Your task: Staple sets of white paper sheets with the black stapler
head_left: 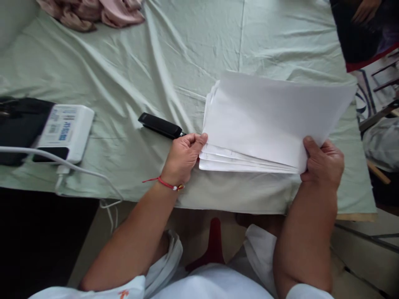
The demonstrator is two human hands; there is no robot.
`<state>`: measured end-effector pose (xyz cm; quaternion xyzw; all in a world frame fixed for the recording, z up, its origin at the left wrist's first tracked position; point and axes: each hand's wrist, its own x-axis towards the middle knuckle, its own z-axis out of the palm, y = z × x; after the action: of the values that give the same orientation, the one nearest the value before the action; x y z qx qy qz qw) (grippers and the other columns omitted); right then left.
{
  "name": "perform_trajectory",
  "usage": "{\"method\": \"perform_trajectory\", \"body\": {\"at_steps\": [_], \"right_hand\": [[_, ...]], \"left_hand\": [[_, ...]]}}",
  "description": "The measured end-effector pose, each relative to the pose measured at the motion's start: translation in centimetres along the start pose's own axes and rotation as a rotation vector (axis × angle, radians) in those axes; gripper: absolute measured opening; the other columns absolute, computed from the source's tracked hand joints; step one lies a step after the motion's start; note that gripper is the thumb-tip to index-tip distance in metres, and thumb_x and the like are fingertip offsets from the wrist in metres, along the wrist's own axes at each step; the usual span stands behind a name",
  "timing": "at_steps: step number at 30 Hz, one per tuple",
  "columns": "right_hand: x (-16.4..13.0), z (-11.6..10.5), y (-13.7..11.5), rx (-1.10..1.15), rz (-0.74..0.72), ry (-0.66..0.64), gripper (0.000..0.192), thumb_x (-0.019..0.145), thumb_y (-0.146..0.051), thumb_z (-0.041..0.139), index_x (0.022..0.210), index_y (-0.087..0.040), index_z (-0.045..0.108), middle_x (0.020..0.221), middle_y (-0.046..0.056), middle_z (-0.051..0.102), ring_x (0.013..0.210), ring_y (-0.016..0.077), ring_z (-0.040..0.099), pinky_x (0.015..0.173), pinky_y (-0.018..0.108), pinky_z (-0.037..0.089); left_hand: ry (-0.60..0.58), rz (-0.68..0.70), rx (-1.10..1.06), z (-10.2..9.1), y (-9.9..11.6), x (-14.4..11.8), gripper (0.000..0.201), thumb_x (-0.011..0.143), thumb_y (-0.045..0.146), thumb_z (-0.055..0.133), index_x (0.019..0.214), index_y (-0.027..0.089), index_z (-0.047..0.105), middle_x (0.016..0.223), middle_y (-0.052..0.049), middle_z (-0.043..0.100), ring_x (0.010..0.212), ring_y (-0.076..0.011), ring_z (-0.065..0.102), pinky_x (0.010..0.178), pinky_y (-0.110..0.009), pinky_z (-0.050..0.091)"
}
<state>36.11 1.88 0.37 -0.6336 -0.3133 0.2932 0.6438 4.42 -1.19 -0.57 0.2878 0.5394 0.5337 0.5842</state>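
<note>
A stack of white paper sheets (264, 120) is held between my two hands above the table's front part. At the stack's left edge, my left hand (185, 155) is closed, its thumb on top and its fingers curled underneath. My right hand (324, 162) grips the lower right corner with the thumb on the top sheet. The sheets are fanned a little at the left and near edges, and the top one looks blank. Just beyond my left hand lies a black stapler (160, 125), its near end close to my knuckles.
A pale green cloth (124, 74) covers the table, with pinkish fabric (99, 12) bunched at the back left. On the left are a white power bank (67, 128) with a white cable (90, 170) and a black item (25, 120). Another person's hand (367, 10) shows top right.
</note>
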Motion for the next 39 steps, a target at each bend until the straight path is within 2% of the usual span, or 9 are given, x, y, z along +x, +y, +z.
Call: {"method": "perform_trajectory", "body": {"at_steps": [3,6,9,12,14,19,25,34,39], "right_hand": [[0.2,0.1,0.1,0.03,-0.017,0.022,0.034,0.055,-0.035,0.098,0.081,-0.021,0.081,0.087,0.002,0.083,0.074,0.0153,0.071,0.073,0.033,0.069],[0.3,0.2,0.1,0.059,-0.019,0.018,0.033,0.055,-0.034,0.097,0.08,-0.022,0.08,0.088,0.0,0.083,0.077,0.015,0.072,0.072,0.029,0.068],[0.4,0.4,0.1,0.079,-0.023,0.028,0.031,0.054,-0.031,0.096,0.079,-0.021,0.08,0.087,0.0,0.082,0.076,0.014,0.071,0.07,0.026,0.065],[0.6,0.4,0.1,0.086,-0.046,0.055,0.03,0.055,-0.031,0.094,0.079,-0.019,0.081,0.085,0.0,0.081,0.074,0.0125,0.07,0.07,0.025,0.064],[0.7,0.3,0.2,0.085,-0.055,0.063,0.029,0.057,-0.031,0.094,0.081,-0.019,0.082,0.086,0.0,0.081,0.076,0.0123,0.07,0.072,0.025,0.064],[0.7,0.6,0.5,0.088,-0.057,0.051,0.03,0.058,-0.032,0.096,0.081,-0.019,0.081,0.088,0.001,0.08,0.077,0.0147,0.07,0.074,0.03,0.067],[0.7,0.8,0.5,0.114,-0.036,0.037,0.033,0.056,-0.031,0.096,0.083,-0.018,0.081,0.087,0.002,0.079,0.079,0.015,0.071,0.077,0.03,0.066],[0.8,0.1,0.3,0.109,-0.006,0.025,0.033,0.056,-0.03,0.098,0.082,-0.019,0.082,0.089,0.001,0.082,0.079,0.0142,0.072,0.074,0.027,0.066],[0.7,0.0,-0.1,0.137,0.037,0.009,0.036,0.053,-0.03,0.098,0.083,-0.019,0.081,0.09,0.002,0.083,0.084,0.0158,0.075,0.076,0.028,0.068]], "left_hand": [[-0.058,-0.021,0.038,-0.1,0.6,-0.2,0.054,0.057,0.051,0.112,0.072,0.018,0.071,0.063,0.002,0.063,0.056,-0.0093,0.05,0.05,-0.022,0.039],[-0.017,-0.011,0.096,-0.2,0.6,-0.2,0.059,0.068,0.058,0.106,0.061,0.02,0.062,0.051,0.006,0.048,0.046,-0.0072,0.037,0.042,-0.024,0.024],[-0.01,-0.023,0.061,-0.2,0.6,-0.3,0.063,0.07,0.066,0.103,0.061,0.021,0.062,0.053,0.004,0.051,0.048,-0.0086,0.041,0.043,-0.024,0.03],[-0.075,-0.056,0.042,-0.3,0.9,-0.5,0.061,0.058,0.061,0.11,0.068,0.02,0.067,0.06,0.003,0.06,0.053,-0.0089,0.049,0.047,-0.022,0.041],[-0.094,-0.06,0.075,-0.5,1.1,-0.6,0.061,0.053,0.057,0.113,0.067,0.019,0.067,0.06,0.004,0.059,0.05,-0.0078,0.049,0.045,-0.021,0.039],[-0.072,-0.05,0.133,-0.9,1.1,-0.7,0.063,0.064,0.063,0.107,0.06,0.02,0.061,0.053,0.005,0.05,0.043,-0.0068,0.042,0.039,-0.022,0.029],[-0.068,-0.071,0.082,-0.8,1.0,-0.6,0.062,0.061,0.065,0.108,0.063,0.021,0.064,0.061,0.003,0.055,0.052,-0.01,0.049,0.043,-0.023,0.044],[-0.092,-0.072,0.11,-1.0,0.8,-0.4,0.047,0.073,0.049,0.103,0.068,0.018,0.069,0.062,0.001,0.06,0.055,-0.0105,0.055,0.047,-0.021,0.043],[-0.058,-0.097,0.064,-0.7,1.2,-0.6,0.038,0.071,0.029,0.103,0.071,0.018,0.067,0.058,0.006,0.055,0.054,-0.0069,0.047,0.051,-0.018,0.039]]}}
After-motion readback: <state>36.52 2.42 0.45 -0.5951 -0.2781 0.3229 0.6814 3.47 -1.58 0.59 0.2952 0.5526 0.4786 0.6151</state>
